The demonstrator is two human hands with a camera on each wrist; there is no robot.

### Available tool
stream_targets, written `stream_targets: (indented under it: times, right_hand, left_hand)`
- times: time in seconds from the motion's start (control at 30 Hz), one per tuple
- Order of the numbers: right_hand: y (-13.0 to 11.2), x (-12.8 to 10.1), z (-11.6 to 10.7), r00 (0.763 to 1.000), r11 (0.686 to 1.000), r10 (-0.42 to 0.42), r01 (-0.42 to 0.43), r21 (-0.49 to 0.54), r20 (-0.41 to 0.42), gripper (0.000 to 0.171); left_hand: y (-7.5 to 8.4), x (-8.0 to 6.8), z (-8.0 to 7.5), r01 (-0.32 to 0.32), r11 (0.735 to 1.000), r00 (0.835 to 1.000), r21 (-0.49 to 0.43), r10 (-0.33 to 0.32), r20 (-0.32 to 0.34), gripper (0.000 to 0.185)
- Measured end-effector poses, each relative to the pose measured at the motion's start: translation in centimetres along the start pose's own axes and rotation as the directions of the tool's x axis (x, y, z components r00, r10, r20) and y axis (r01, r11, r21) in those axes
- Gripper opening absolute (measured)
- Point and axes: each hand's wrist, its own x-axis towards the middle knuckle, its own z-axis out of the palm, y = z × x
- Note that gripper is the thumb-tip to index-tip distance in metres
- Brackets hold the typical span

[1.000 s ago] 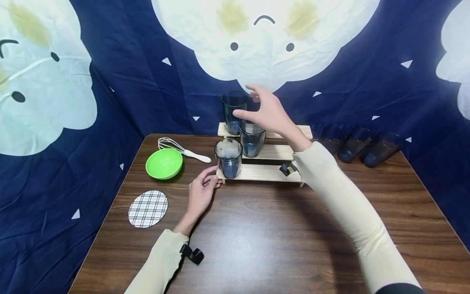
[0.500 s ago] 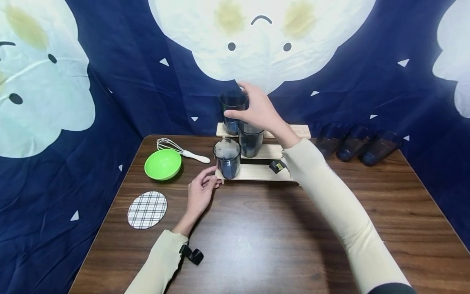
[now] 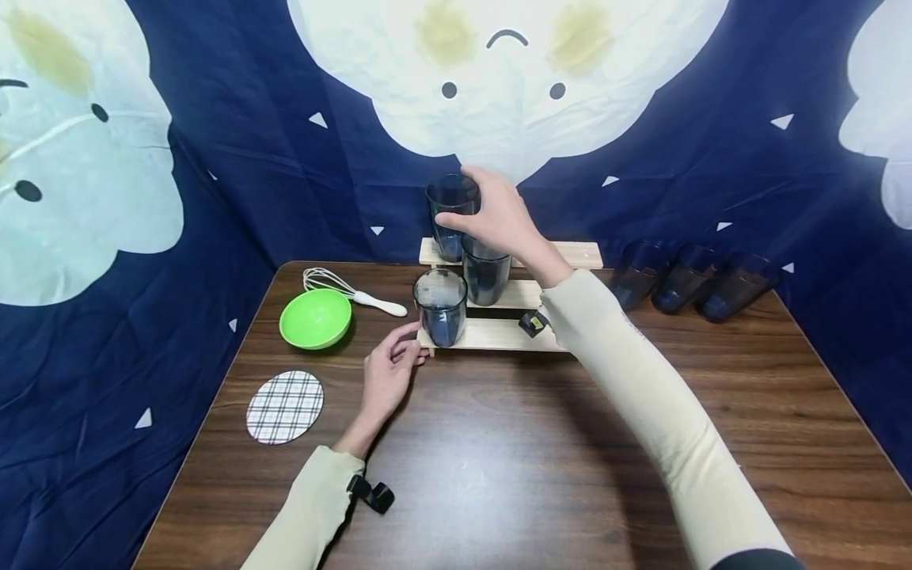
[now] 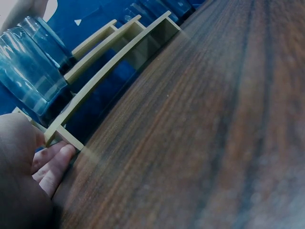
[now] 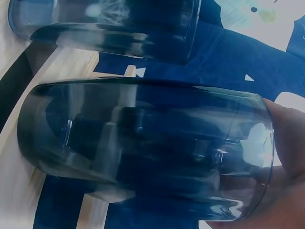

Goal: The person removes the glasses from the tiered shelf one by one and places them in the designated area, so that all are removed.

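A three-step wooden rack (image 3: 502, 336) holds dark tinted glasses on its left side: a front glass (image 3: 442, 309), a middle glass (image 3: 486, 273) and a back glass (image 3: 452, 207). My left hand (image 3: 388, 378) holds the rack's lower left end, its fingers around the end piece (image 4: 69, 137) in the left wrist view. Up at the top step, my right hand (image 3: 499, 212) grips the back glass near its rim, thumb across the front. The middle glass (image 5: 143, 148) fills the right wrist view and covers part of that hand (image 5: 286, 157).
Several similar dark glasses (image 3: 685, 279) stand at the table's back right. To the left are a green bowl (image 3: 317, 318), a white whisk (image 3: 374, 302) and a round checked coaster (image 3: 285, 407). A dark blue cloth (image 3: 235, 158) hangs behind the table.
My right hand has moved left, from beside the back glass to around its upper part. The left hand stays at the rack's end.
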Motion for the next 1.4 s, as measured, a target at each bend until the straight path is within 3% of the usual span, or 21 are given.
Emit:
stream_targets:
  times: [0.43,1.13,1.4]
  right_hand:
    - [0.49,0.28,0.22,1.0,0.998,0.003,-0.002,0.066,-0.013,0.087]
    - [0.17,0.08,0.63,0.992,0.999,0.042,-0.039,0.027,-0.122,0.084]
    - [-0.14,0.29,0.35,0.977,0.995,0.054,-0.036,0.088,-0.207,0.081]
  left_hand:
    - [-0.12,-0.16,0.16,-0.007,1.0,1.0,0.003,0.007,-0.005,0.032]
    - [0.14,-0.12,0.02,-0.004,1.0,1.0,0.01,0.004,0.002,0.033]
    - [0.11,-0.04,-0.04,-0.004,1.0,1.0,0.012,0.004,-0.001,0.034]
